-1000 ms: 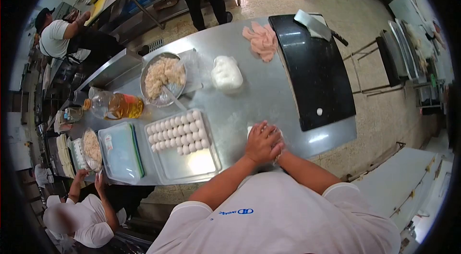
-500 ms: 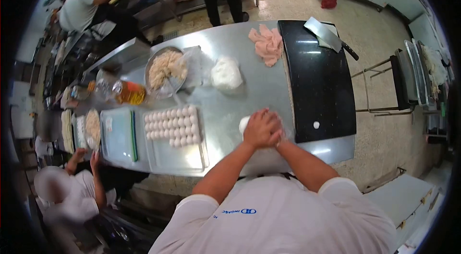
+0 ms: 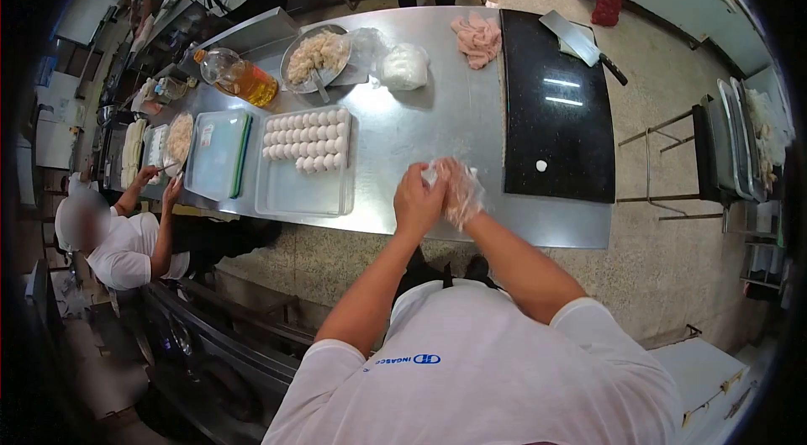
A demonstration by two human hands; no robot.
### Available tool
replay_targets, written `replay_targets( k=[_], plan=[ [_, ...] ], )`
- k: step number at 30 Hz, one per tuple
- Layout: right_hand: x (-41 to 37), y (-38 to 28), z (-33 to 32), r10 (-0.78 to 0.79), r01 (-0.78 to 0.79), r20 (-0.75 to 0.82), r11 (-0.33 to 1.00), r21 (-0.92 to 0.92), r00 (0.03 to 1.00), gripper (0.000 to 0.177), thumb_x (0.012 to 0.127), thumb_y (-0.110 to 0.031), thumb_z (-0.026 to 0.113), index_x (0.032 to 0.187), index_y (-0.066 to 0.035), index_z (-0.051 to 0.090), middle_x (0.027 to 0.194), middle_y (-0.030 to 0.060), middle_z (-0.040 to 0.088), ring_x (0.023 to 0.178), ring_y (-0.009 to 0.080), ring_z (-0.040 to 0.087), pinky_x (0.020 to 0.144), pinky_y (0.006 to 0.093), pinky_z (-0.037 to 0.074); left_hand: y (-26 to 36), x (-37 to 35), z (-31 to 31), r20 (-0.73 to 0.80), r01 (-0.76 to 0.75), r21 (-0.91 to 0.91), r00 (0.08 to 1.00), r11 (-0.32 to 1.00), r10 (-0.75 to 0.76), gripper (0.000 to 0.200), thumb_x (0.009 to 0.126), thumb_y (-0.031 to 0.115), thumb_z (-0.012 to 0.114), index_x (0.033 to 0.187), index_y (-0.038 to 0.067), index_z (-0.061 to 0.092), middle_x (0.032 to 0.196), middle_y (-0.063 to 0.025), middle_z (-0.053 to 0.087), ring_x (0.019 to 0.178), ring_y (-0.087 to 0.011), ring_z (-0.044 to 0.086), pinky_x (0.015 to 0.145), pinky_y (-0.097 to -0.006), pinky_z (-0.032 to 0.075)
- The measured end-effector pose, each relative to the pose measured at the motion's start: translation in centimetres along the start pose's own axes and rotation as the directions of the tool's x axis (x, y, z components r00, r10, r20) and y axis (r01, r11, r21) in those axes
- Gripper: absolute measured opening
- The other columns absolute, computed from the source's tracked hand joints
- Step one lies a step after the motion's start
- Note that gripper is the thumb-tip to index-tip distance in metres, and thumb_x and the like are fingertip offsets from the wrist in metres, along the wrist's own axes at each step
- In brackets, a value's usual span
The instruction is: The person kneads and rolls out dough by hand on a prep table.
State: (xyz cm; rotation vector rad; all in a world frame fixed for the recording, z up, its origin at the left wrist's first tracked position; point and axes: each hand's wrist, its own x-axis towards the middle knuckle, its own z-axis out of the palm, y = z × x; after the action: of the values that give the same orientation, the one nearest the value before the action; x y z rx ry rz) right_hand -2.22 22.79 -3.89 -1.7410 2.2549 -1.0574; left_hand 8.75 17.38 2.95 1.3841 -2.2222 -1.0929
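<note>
Both hands meet over the steel table [image 3: 382, 184] near its front edge. My left hand [image 3: 419, 200] is bare, its fingers curled in against the other hand. Clear loose plastic covers my right hand [image 3: 462, 194], which is also curled. A little white shows between and behind the fingers, but what they hold is mostly hidden. To the right, a small white piece [image 3: 541, 166] lies on the black board [image 3: 559, 130]. On the left is a tray [image 3: 282, 191] with rows of white balls [image 3: 306, 141].
A cleaver [image 3: 572, 39] lies at the board's far end, beside a pink cloth [image 3: 477, 40]. Farther back are a plastic-wrapped white mass [image 3: 405, 67], a bowl of filling [image 3: 318, 57] and an oil bottle [image 3: 238, 78]. A co-worker [image 3: 126, 235] is at the left.
The camera view has shifted. My hands, earlier stacked flat on the table beside a white lump, are now turned toward each other with curled fingers. The lump is no longer plainly visible.
</note>
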Motion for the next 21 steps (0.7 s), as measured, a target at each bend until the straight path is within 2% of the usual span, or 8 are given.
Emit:
replay_targets(
  k=[3, 4, 5, 7, 10, 13, 17, 21],
  plan=[
    [-1.1, 0.1, 0.6, -0.01, 0.019, 0.13, 0.997, -0.072, 0.991, 0.028, 0.09, -0.03, 0.064, 0.11, -0.01, 0.064, 0.107, 0.016, 0.064, 0.101, 0.0382, 0.063, 0.088, 0.0483, 0.051, -0.5, -0.6, 1.1, -0.054, -0.109, 0.13, 0.992, 0.986, 0.117, 0.054, 0.092, 0.041, 0.072, 0.129, 0.002, 0.063, 0.115, -0.0221, 0.061, 0.098, -0.0392, 0.063, 0.084, -0.0479, 0.054],
    [-1.3, 0.2, 0.8, -0.056, 0.063, 0.094, 0.996, -0.068, 0.994, 0.027, 0.091, -0.03, 0.065, 0.108, -0.01, 0.064, 0.107, 0.0155, 0.066, 0.103, 0.0392, 0.063, 0.088, 0.0483, 0.051, -0.7, -0.2, 1.1, -0.011, -0.238, 0.144, 0.97, 0.961, 0.242, 0.051, 0.09, 0.04, 0.072, 0.126, 0.004, 0.064, 0.119, -0.0199, 0.059, 0.106, -0.0395, 0.062, 0.09, -0.0499, 0.052],
    [-1.4, 0.3, 0.9, -0.083, 0.088, 0.078, 0.994, -0.068, 0.993, 0.027, 0.091, -0.03, 0.064, 0.108, -0.01, 0.065, 0.106, 0.0156, 0.066, 0.102, 0.0391, 0.063, 0.088, 0.0484, 0.051, -0.9, 0.2, 1.2, 0.025, -0.384, 0.157, 0.923, 0.91, 0.385, 0.051, 0.089, 0.04, 0.073, 0.125, 0.006, 0.065, 0.12, -0.0187, 0.06, 0.11, -0.0395, 0.061, 0.094, -0.0508, 0.051],
    [-0.8, 0.5, 1.2, -0.077, 0.086, 0.11, 0.993, -0.084, 0.991, 0.027, 0.091, -0.03, 0.064, 0.108, -0.01, 0.065, 0.106, 0.0156, 0.066, 0.102, 0.0391, 0.064, 0.088, 0.0485, 0.051, -0.3, 1.1, 1.1, 0.106, -0.644, 0.164, 0.765, 0.747, 0.636, 0.049, 0.087, 0.041, 0.074, 0.124, 0.009, 0.067, 0.123, -0.0162, 0.061, 0.119, -0.0396, 0.058, 0.102, -0.0527, 0.048],
    [0.5, 1.0, 1.4, -0.056, 0.079, 0.197, 0.99, -0.114, 0.979, 0.026, 0.092, -0.03, 0.063, 0.108, -0.009, 0.065, 0.104, 0.0156, 0.066, 0.101, 0.0391, 0.064, 0.088, 0.0487, 0.051, -2.1, 2.9, 2.5, 0.15, -0.697, 0.188, 0.717, 0.692, 0.681, 0.049, 0.084, 0.044, 0.075, 0.123, 0.015, 0.07, 0.13, -0.0125, 0.061, 0.129, -0.0391, 0.054, 0.109, -0.0553, 0.042],
    [2.5, 1.9, 1.6, -0.031, 0.072, 0.28, 0.988, -0.136, 0.959, 0.026, 0.092, -0.03, 0.062, 0.108, -0.009, 0.065, 0.103, 0.0156, 0.066, 0.1, 0.039, 0.064, 0.087, 0.0488, 0.051, -2.9, 5.2, 3.4, 0.182, -0.714, 0.188, 0.7, 0.674, 0.691, 0.051, 0.084, 0.048, 0.075, 0.125, 0.018, 0.071, 0.135, -0.0113, 0.061, 0.131, -0.0389, 0.053, 0.112, -0.0553, 0.041],
    [5.1, 3.7, 1.2, 0.002, 0.058, 0.369, 0.987, -0.152, 0.929, 0.026, 0.093, -0.03, 0.061, 0.108, -0.009, 0.065, 0.102, 0.0157, 0.066, 0.098, 0.0389, 0.065, 0.087, 0.0491, 0.052, -3.3, 7.6, 4.2, 0.209, -0.696, 0.179, 0.718, 0.695, 0.664, 0.052, 0.086, 0.051, 0.073, 0.129, 0.022, 0.071, 0.139, -0.0103, 0.061, 0.135, -0.0383, 0.052, 0.115, -0.0562, 0.039],
    [6.9, 5.1, 0.7, 0.025, 0.052, 0.409, 0.983, -0.178, 0.912, 0.026, 0.094, -0.029, 0.06, 0.108, -0.009, 0.066, 0.1, 0.0157, 0.067, 0.097, 0.0389, 0.065, 0.087, 0.0493, 0.052, -3.4, 9.5, 5.3, 0.164, -0.678, 0.137, 0.735, 0.722, 0.658, 0.052, 0.087, 0.053, 0.072, 0.13, 0.024, 0.071, 0.141, -0.0095, 0.06, 0.137, -0.0376, 0.051, 0.116, -0.0568, 0.037]
  ],
)
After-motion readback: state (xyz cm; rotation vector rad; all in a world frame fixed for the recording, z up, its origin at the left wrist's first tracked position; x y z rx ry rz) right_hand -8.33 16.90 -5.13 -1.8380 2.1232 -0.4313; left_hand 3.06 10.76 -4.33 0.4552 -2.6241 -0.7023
